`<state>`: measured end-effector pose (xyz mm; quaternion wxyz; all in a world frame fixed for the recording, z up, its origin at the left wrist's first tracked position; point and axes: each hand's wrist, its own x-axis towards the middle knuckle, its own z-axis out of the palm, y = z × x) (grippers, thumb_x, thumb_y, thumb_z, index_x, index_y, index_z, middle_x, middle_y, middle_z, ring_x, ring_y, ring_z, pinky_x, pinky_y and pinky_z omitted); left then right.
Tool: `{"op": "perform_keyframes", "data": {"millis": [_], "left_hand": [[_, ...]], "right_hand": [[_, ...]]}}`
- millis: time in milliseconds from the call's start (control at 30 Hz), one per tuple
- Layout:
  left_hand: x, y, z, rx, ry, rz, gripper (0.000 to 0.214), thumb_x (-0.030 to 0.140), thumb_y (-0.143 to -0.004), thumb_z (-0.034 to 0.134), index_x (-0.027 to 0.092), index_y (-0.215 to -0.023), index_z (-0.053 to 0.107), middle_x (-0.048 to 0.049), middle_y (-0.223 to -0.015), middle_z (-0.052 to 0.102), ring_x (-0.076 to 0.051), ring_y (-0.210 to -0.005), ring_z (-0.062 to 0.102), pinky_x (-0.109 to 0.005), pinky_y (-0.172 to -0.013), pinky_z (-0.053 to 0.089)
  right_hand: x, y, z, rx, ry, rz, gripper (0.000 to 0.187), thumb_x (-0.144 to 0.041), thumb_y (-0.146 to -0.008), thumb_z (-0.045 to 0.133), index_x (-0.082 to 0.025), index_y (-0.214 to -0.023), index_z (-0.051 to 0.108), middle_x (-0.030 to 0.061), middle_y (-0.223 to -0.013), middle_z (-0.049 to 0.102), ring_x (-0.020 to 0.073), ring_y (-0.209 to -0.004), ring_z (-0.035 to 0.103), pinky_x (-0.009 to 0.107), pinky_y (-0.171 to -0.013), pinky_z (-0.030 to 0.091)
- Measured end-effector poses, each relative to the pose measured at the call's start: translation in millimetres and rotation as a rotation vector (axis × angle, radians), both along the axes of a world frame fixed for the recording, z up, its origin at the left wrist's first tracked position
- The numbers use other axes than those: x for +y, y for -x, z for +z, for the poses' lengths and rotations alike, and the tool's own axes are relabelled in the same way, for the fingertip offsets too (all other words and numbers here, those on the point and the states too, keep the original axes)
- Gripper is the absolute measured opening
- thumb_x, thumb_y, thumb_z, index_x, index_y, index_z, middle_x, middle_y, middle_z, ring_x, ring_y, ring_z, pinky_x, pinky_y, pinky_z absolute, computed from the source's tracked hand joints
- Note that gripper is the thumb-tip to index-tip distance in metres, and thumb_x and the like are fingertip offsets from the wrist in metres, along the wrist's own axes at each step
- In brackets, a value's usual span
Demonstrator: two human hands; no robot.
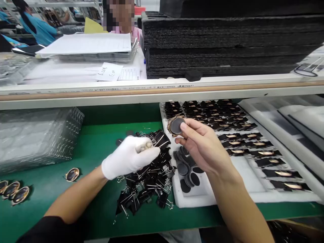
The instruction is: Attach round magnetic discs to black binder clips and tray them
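My left hand [131,157], in a white glove with a bare fingertip showing, pinches a black binder clip [162,139] by its wire handles. Beneath it spreads a heap of black binder clips [146,182]. My bare right hand [202,145] grips a round gold-rimmed piece with a dark grey disc [178,125] against its face, thumb on the disc. Loose dark discs [187,170] lie below that hand on a white foam tray [212,199]. Farther back on the tray stand rows of clipped pieces [210,114].
Several gold-rimmed round pieces [72,174] lie on the green table [101,222] at left. Stacked clear plastic trays [37,138] stand behind them. A shelf edge [152,91] crosses above, carrying papers [86,44] and black foam sheets [222,47]. A person [129,32] sits beyond.
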<state>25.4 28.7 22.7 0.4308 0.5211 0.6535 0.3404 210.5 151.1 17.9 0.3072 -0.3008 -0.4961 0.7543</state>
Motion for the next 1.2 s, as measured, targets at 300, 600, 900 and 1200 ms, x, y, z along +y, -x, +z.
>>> {"op": "perform_keyframes", "data": {"millis": [300, 600, 900, 1200], "left_hand": [[-2.2, -1.1, -3.4, -0.084, 0.025, -0.034, 0.038, 0.036, -0.095, 0.057, 0.02, -0.064, 0.042, 0.0088, -0.045, 0.049, -0.004, -0.037, 0.042, -0.017, -0.038, 0.03], [-1.6, -1.3, -6.3, -0.089, 0.044, -0.021, 0.039, 0.038, -0.096, 0.057, 0.02, -0.066, 0.042, 0.0092, -0.045, 0.049, -0.004, -0.037, 0.044, -0.017, -0.038, 0.031], [-0.5, 8.4, -1.8, -0.06, 0.093, -0.093, 0.035, 0.048, -0.099, 0.054, 0.02, -0.077, 0.052, 0.0059, -0.059, 0.062, -0.009, -0.048, 0.057, -0.02, -0.047, 0.043], [8.0, 43.3, -13.9, 0.882, -0.068, -0.179, 0.041, 0.06, -0.099, 0.054, 0.022, -0.094, 0.068, 0.0007, -0.075, 0.067, -0.015, -0.064, 0.06, -0.029, -0.059, 0.032]], "right_hand": [[-7.1, 3.5, -4.4, -0.06, -0.14, 0.049, 0.02, -0.043, -0.091, 0.08, -0.03, -0.106, 0.083, 0.0014, -0.102, 0.075, 0.0122, -0.086, 0.06, 0.023, -0.074, 0.051], [-9.7, 6.7, -11.6, -0.058, -0.149, 0.02, 0.022, -0.043, -0.092, 0.079, -0.031, -0.11, 0.082, 0.0013, -0.105, 0.077, 0.0138, -0.093, 0.067, 0.025, -0.079, 0.054], [-15.6, 13.1, -17.9, -0.004, -0.141, -0.041, 0.019, -0.044, -0.092, 0.077, -0.029, -0.104, 0.079, 0.0021, -0.106, 0.076, 0.018, -0.098, 0.069, 0.032, -0.083, 0.058], [-6.8, 11.8, 2.3, 0.137, 0.274, -0.256, 0.035, -0.048, -0.075, 0.088, -0.026, -0.081, 0.062, -0.0008, -0.089, 0.063, 0.0159, -0.082, 0.064, 0.03, -0.073, 0.059]]}}
